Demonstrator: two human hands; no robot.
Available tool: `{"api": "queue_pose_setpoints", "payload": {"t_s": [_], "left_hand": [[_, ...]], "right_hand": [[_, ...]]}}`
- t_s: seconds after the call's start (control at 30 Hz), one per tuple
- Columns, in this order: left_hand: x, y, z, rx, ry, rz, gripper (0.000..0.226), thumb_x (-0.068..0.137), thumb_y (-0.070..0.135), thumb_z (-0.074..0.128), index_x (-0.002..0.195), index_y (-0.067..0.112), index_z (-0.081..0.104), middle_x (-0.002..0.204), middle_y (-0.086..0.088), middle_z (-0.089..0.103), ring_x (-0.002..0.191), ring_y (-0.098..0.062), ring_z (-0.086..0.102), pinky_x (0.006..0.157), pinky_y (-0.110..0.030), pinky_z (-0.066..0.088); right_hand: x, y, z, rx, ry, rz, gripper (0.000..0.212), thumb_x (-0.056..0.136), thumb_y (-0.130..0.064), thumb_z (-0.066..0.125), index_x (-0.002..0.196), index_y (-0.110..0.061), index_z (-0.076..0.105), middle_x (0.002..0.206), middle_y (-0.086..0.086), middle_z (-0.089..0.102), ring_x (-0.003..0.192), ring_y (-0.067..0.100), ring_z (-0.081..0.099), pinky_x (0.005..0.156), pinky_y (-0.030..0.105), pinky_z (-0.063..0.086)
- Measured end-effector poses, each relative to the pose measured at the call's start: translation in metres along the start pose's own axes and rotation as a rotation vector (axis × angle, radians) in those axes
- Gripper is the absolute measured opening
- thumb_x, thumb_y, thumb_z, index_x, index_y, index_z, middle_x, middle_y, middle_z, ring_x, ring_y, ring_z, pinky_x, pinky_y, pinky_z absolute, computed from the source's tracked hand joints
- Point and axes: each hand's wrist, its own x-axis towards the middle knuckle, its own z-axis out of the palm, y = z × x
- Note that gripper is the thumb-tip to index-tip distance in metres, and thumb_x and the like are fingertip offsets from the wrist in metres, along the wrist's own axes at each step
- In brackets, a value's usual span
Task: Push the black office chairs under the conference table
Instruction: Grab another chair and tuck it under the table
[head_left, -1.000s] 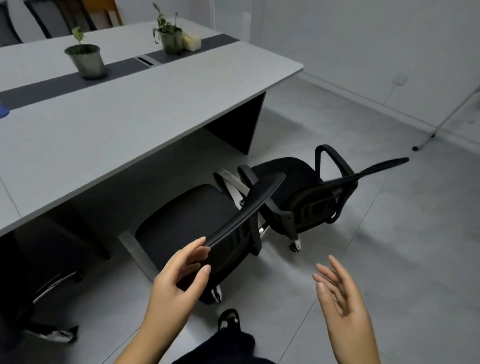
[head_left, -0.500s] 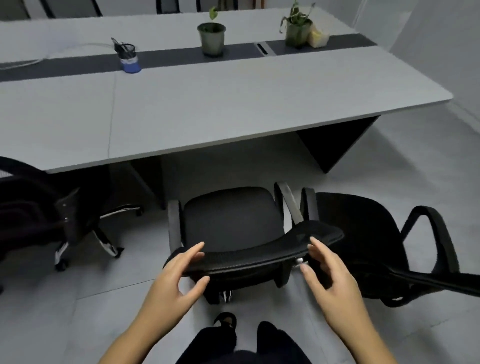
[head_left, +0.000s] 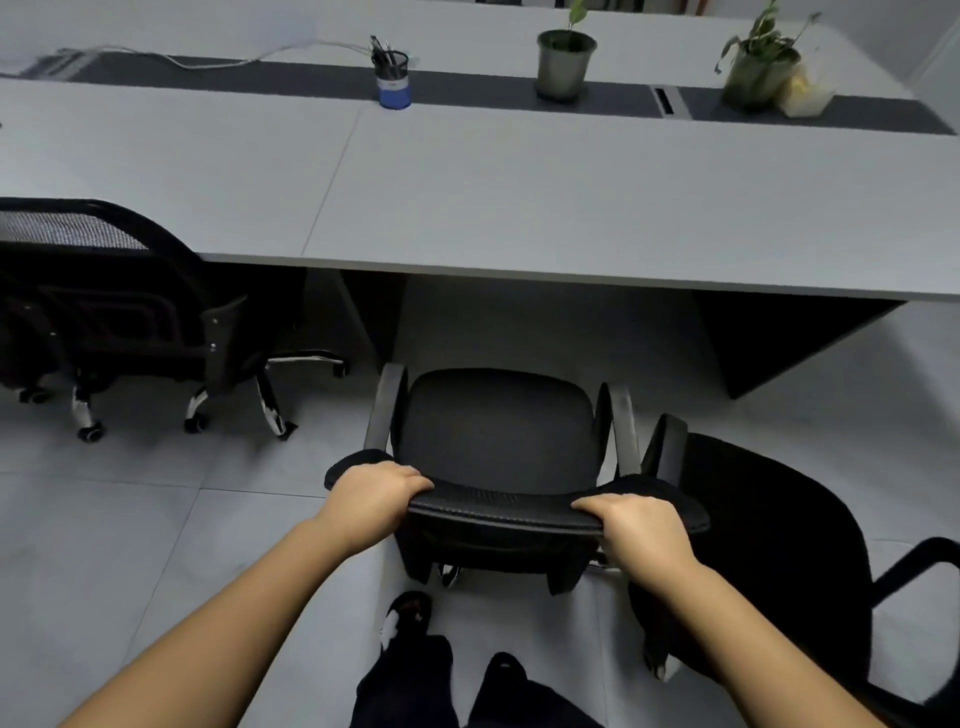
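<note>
A black office chair (head_left: 498, 431) stands straight ahead of me, its seat facing the grey conference table (head_left: 519, 208) and out on the floor in front of the table's edge. My left hand (head_left: 371, 496) is shut over the left end of the chair's backrest top. At the right end of the same backrest, my right hand (head_left: 636, 530) grips it too. A second black chair (head_left: 769, 545) stands close on the right, its armrest nearly touching the first. A third black mesh-backed chair (head_left: 119, 306) sits at the left, partly under the table.
On the table's dark centre strip stand a blue pen holder (head_left: 393, 78), a grey plant pot (head_left: 565, 65) and a second plant (head_left: 756, 67) beside a plastic bag. A dark table leg panel (head_left: 779, 343) is at the right. My feet (head_left: 410, 618) are just behind the chair.
I have turned to face the table squarely. Both hands, open and apart a second ago, have closed on the backrest top of the middle chair.
</note>
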Motion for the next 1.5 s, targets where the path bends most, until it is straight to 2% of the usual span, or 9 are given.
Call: {"api": "queue_pose_setpoints", "payload": {"t_s": [0.1, 0.23, 0.33, 0.53, 0.67, 0.8, 1.17, 1.33, 1.5], "left_hand": [[0.013, -0.009, -0.002, -0.050, 0.018, -0.032, 0.033, 0.069, 0.005, 0.066, 0.095, 0.026, 0.071, 0.092, 0.004, 0.075, 0.085, -0.022, 0.070, 0.060, -0.034, 0.058], [0.048, -0.030, -0.016, -0.032, -0.038, -0.063, 0.028, 0.077, 0.010, 0.058, 0.097, 0.026, 0.069, 0.101, 0.004, 0.073, 0.095, -0.020, 0.066, 0.070, -0.036, 0.055], [0.078, -0.051, -0.027, -0.017, -0.063, -0.067, 0.031, 0.081, 0.013, 0.054, 0.104, 0.030, 0.067, 0.107, 0.006, 0.072, 0.099, -0.017, 0.065, 0.074, -0.034, 0.054], [0.139, -0.101, -0.044, 0.014, -0.117, -0.079, 0.045, 0.083, 0.008, 0.049, 0.119, 0.033, 0.059, 0.123, 0.008, 0.065, 0.112, -0.016, 0.059, 0.082, -0.032, 0.052], [0.177, -0.132, -0.053, -0.008, -0.138, -0.071, 0.046, 0.081, 0.006, 0.049, 0.115, 0.035, 0.060, 0.116, 0.007, 0.068, 0.106, -0.017, 0.062, 0.077, -0.034, 0.053], [0.214, -0.151, -0.059, -0.026, -0.143, -0.096, 0.055, 0.081, 0.000, 0.046, 0.124, 0.033, 0.055, 0.126, 0.006, 0.063, 0.115, -0.017, 0.057, 0.087, -0.032, 0.050], [0.285, -0.179, -0.069, -0.063, -0.121, -0.163, 0.052, 0.085, 0.002, 0.046, 0.127, 0.032, 0.053, 0.128, 0.004, 0.062, 0.116, -0.019, 0.056, 0.088, -0.033, 0.048], [0.290, -0.180, -0.066, -0.079, -0.044, -0.147, 0.041, 0.081, 0.003, 0.051, 0.110, 0.028, 0.065, 0.112, 0.004, 0.070, 0.102, -0.019, 0.063, 0.074, -0.028, 0.047], [0.287, -0.182, -0.066, -0.105, 0.052, -0.123, 0.029, 0.077, 0.008, 0.056, 0.095, 0.026, 0.071, 0.095, 0.005, 0.074, 0.089, -0.021, 0.068, 0.060, -0.028, 0.045]], "right_hand": [[0.019, 0.002, -0.003, -0.097, 0.049, -0.027, 0.048, 0.050, -0.012, 0.080, 0.090, -0.036, 0.070, 0.076, -0.010, 0.075, 0.062, 0.013, 0.069, 0.045, 0.025, 0.050], [0.058, 0.001, -0.017, -0.035, 0.031, -0.078, 0.039, 0.080, -0.014, 0.057, 0.115, -0.033, 0.060, 0.101, -0.003, 0.073, 0.089, 0.022, 0.067, 0.064, 0.030, 0.046], [0.095, 0.001, -0.026, -0.060, -0.022, -0.052, 0.041, 0.087, -0.014, 0.047, 0.121, -0.036, 0.053, 0.104, -0.002, 0.071, 0.092, 0.023, 0.063, 0.062, 0.029, 0.038], [0.169, 0.003, -0.039, -0.082, -0.056, -0.004, 0.043, 0.086, -0.014, 0.047, 0.122, -0.037, 0.052, 0.105, -0.001, 0.071, 0.093, 0.023, 0.063, 0.068, 0.031, 0.047], [0.215, 0.007, -0.047, -0.068, -0.054, 0.023, 0.041, 0.087, -0.016, 0.047, 0.120, -0.038, 0.054, 0.106, -0.004, 0.071, 0.093, 0.021, 0.063, 0.069, 0.031, 0.048], [0.255, 0.013, -0.060, -0.073, -0.066, 0.027, 0.042, 0.086, -0.015, 0.046, 0.119, -0.040, 0.054, 0.109, -0.006, 0.070, 0.096, 0.020, 0.063, 0.067, 0.029, 0.044], [0.340, 0.041, -0.091, -0.039, -0.068, -0.029, 0.035, 0.082, -0.014, 0.046, 0.102, -0.038, 0.061, 0.095, -0.007, 0.068, 0.081, 0.018, 0.061, 0.063, 0.031, 0.046], [0.351, 0.051, -0.086, -0.009, -0.077, -0.096, 0.041, 0.083, -0.013, 0.048, 0.115, -0.038, 0.057, 0.118, -0.014, 0.062, 0.099, 0.015, 0.061, 0.067, 0.027, 0.042], [0.353, 0.053, -0.084, -0.005, -0.101, -0.096, 0.046, 0.083, -0.011, 0.046, 0.121, -0.036, 0.053, 0.125, -0.013, 0.059, 0.103, 0.017, 0.060, 0.071, 0.028, 0.042]]}}
